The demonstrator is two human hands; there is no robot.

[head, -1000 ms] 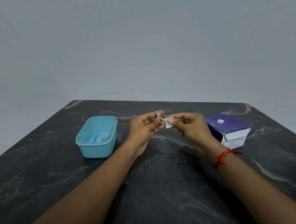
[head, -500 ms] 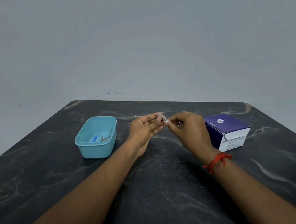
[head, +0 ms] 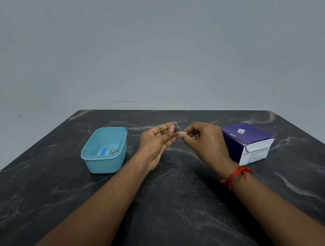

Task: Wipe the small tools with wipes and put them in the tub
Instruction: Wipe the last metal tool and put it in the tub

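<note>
1. Fingers [head: 163, 130] of the left hand [head: 155, 143] pinch a small metal tool [head: 176, 127], holding it in the air above the dark table [head: 177, 211]
2. Curled fingers [head: 187, 129] of the right hand [head: 206, 141] pinch a white wipe [head: 181, 133] against the tool's lower end
3. Left of the hands, a light blue tub [head: 104, 165] stands on the table, with a blue-handled tool [head: 102, 150] and a second metal tool [head: 112, 150] inside
4. Right of the hands sits a purple and white box [head: 247, 140]; a red thread [head: 236, 175] circles the right wrist
</note>
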